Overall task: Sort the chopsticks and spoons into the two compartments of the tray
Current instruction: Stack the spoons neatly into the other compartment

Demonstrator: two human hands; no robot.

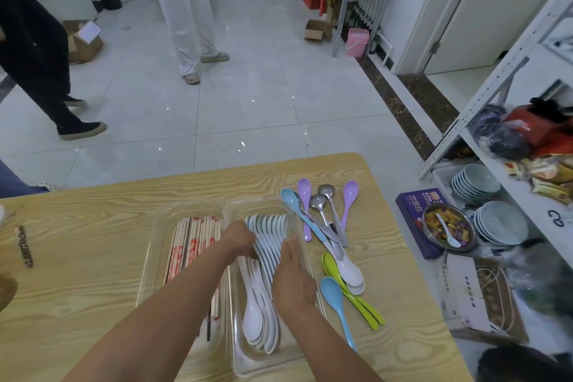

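Hands (238, 237) (293, 284) among white spoons (252, 319), purple "KING" box (410, 206) beyond

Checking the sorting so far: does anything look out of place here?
Yes. Coloured and metal spoons lie crisscrossed on the table right of the tray, outside the compartment holding the white spoons. One dark stick lies among the wrapped chopsticks.

"KING" on purple box (410, 214)
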